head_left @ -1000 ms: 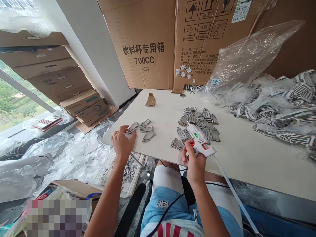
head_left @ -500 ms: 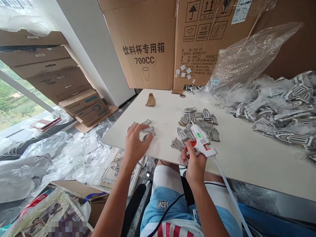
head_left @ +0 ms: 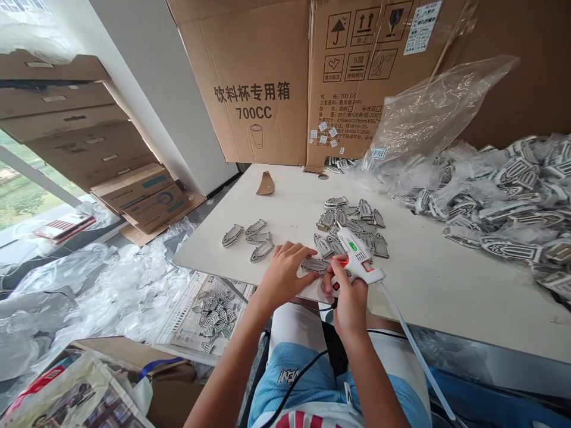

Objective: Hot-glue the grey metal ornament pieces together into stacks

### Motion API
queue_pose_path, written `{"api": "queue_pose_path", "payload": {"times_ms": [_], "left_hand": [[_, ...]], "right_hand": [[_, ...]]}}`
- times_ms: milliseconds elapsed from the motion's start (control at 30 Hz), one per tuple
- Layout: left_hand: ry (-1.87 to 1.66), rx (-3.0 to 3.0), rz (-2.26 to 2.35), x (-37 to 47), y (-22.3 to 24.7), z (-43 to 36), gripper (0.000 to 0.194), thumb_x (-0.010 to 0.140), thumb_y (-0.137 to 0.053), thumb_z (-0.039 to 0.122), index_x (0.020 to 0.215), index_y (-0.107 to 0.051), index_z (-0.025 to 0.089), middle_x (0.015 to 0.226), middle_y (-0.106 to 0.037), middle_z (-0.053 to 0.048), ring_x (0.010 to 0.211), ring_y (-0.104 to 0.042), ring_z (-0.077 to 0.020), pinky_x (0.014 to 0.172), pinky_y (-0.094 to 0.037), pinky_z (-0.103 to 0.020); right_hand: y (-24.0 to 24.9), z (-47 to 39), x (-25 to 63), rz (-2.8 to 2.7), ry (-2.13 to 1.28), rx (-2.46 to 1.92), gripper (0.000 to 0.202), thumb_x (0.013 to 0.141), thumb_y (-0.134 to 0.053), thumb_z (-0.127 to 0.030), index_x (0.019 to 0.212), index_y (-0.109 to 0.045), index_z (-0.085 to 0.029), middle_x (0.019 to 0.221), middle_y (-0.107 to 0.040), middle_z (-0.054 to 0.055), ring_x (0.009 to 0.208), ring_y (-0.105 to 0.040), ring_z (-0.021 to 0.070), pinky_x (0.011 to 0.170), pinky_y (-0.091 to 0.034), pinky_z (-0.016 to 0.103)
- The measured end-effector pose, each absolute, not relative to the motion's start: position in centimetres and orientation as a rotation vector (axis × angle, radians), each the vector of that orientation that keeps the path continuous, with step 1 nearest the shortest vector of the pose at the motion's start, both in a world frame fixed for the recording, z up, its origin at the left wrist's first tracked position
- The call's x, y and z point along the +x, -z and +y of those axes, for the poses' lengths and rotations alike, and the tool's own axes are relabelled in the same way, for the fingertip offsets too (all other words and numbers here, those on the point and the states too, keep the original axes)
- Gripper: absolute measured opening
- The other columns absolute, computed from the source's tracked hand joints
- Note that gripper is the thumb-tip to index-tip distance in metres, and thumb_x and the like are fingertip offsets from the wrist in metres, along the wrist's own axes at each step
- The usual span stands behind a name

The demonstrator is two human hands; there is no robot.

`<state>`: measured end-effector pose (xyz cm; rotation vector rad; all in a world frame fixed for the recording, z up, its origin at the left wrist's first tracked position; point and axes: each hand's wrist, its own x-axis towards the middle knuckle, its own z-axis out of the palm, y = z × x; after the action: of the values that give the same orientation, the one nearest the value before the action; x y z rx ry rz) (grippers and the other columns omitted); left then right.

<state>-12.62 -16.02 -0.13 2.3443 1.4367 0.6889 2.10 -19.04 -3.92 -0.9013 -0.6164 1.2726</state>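
Note:
My right hand [head_left: 345, 295] grips a white hot glue gun [head_left: 357, 258] at the near edge of the white board table [head_left: 437, 279], its nozzle toward a heap of grey pointed badge pieces [head_left: 352, 223]. My left hand [head_left: 282, 272] rests on the board just left of the gun, its fingertips on one badge piece [head_left: 313, 265] at the near side of the heap. Three separate badge pieces [head_left: 250, 238] lie in a small group further left.
Large cardboard boxes [head_left: 267, 77] stand behind the table. A big pile of bagged badges [head_left: 504, 184] and a clear plastic bag [head_left: 428, 119] fill the right side. More badges lie on paper on the floor [head_left: 214, 306], among plastic wrap [head_left: 111, 279] and stacked flat cartons [head_left: 143, 193].
My left hand left the small group of badges at the left and moved right to a badge beside the glue gun. The right hand with the gun stayed nearly still.

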Motion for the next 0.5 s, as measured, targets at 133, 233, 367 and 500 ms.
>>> {"api": "queue_pose_path", "payload": {"times_ms": [133, 233, 367, 500], "left_hand": [[-0.684, 2.345, 1.457, -12.62, 0.08, -16.3, 0.031, 0.09, -0.08, 0.033, 0.119, -0.073, 0.027, 0.115, -0.076, -0.005, 0.113, -0.065, -0.0305, 0.099, -0.046, -0.048], [-0.68, 2.341, 1.473, -12.49, 0.06, -16.41, 0.024, 0.092, -0.078, 0.033, 0.115, -0.075, 0.027, 0.111, -0.075, -0.006, 0.109, -0.064, -0.0303, 0.096, -0.047, -0.048], [-0.719, 2.279, 1.481, -12.42, -0.09, -16.38, 0.019, 0.089, -0.081, 0.035, 0.106, -0.076, 0.027, 0.108, -0.074, -0.006, 0.107, -0.064, -0.0298, 0.095, -0.048, -0.047], [-0.782, 2.2, 1.547, -12.55, -0.21, -16.32, 0.022, 0.085, -0.086, 0.037, 0.101, -0.076, 0.026, 0.109, -0.074, -0.006, 0.106, -0.064, -0.0303, 0.093, -0.048, -0.046]], "right_hand": [[4.03, -19.14, 2.09, -0.678, -1.303, -0.895, 0.03, 0.094, -0.078, -0.045, 0.097, -0.057, -0.023, 0.051, -0.048, -0.009, 0.047, -0.041, 0.0123, 0.048, -0.034, 0.024], [4.12, -19.29, 2.16, -0.717, -1.305, -0.874, 0.027, 0.096, -0.078, -0.042, 0.097, -0.058, -0.024, 0.053, -0.049, -0.009, 0.048, -0.042, 0.0118, 0.05, -0.036, 0.024], [4.39, -19.61, 2.33, -0.74, -1.304, -0.851, 0.025, 0.097, -0.077, -0.04, 0.1, -0.058, -0.024, 0.056, -0.051, -0.009, 0.05, -0.044, 0.0111, 0.051, -0.038, 0.023], [4.76, -19.91, 2.51, -0.772, -1.32, -0.859, 0.026, 0.098, -0.076, -0.042, 0.104, -0.059, -0.023, 0.054, -0.051, -0.009, 0.05, -0.045, 0.0114, 0.053, -0.039, 0.023]]}}
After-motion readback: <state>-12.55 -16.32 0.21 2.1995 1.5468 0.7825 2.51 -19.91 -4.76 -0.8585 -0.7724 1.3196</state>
